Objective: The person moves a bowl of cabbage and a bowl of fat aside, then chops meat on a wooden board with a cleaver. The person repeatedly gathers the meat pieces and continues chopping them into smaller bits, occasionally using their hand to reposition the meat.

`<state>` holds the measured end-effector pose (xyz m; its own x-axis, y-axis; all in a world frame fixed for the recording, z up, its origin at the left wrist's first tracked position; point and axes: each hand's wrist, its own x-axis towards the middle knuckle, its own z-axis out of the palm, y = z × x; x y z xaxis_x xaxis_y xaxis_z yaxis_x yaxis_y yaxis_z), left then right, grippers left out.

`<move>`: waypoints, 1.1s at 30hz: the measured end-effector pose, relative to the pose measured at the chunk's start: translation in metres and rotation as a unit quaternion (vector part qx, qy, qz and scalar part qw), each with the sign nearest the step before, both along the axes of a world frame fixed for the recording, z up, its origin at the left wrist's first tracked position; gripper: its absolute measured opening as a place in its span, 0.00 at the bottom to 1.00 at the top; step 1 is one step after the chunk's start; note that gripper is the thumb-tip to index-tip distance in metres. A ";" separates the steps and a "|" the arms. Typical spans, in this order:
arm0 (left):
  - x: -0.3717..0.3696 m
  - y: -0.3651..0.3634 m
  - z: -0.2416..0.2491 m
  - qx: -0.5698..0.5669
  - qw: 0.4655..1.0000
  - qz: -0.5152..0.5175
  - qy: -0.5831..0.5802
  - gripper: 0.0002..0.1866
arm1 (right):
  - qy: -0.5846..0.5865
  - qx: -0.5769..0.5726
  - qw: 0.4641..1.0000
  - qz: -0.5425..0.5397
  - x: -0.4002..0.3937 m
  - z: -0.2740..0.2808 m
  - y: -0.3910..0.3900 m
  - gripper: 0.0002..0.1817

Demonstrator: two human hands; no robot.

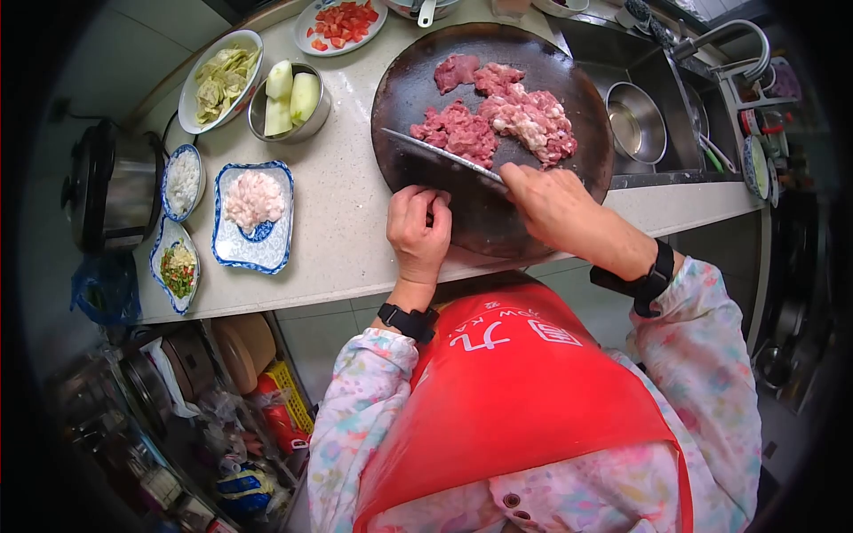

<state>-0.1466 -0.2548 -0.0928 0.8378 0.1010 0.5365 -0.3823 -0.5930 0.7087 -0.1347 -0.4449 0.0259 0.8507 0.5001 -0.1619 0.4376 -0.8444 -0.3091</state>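
My right hand (553,211) is closed around the handle of a knife, probably a cleaver (444,156), seen nearly edge-on. Its blade lies along the near side of the chopped meat (458,131) on a round, dark chopping board (400,98). Farther right on the board is a paler, fattier heap of minced meat (538,124), with a small separate lump (456,73) at the back. At the board's near left edge rests my left hand (418,229), fingers curled in; whether anything is inside them is hidden.
Left on the counter (346,178) stand a blue-rimmed dish (253,253) of pale mince, a metal bowl (315,124) with peeled vegetable pieces, and smaller dishes. A plate (306,27) of diced red pieces sits behind. The sink (613,53) with a metal pan (635,124) is at right.
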 end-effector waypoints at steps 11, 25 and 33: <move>-0.001 0.002 0.003 0.000 0.998 0.009 0.066 0.07 | 0.039 0.001 0.997 0.073 -0.031 0.015 -0.013 0.18; 0.000 0.004 0.000 0.001 0.999 0.002 0.045 0.07 | 0.001 0.071 0.996 0.056 0.029 -0.015 0.028 0.13; 0.000 0.005 -0.006 0.025 0.999 0.015 0.028 0.07 | 0.075 0.037 0.995 0.053 -0.019 0.013 0.001 0.17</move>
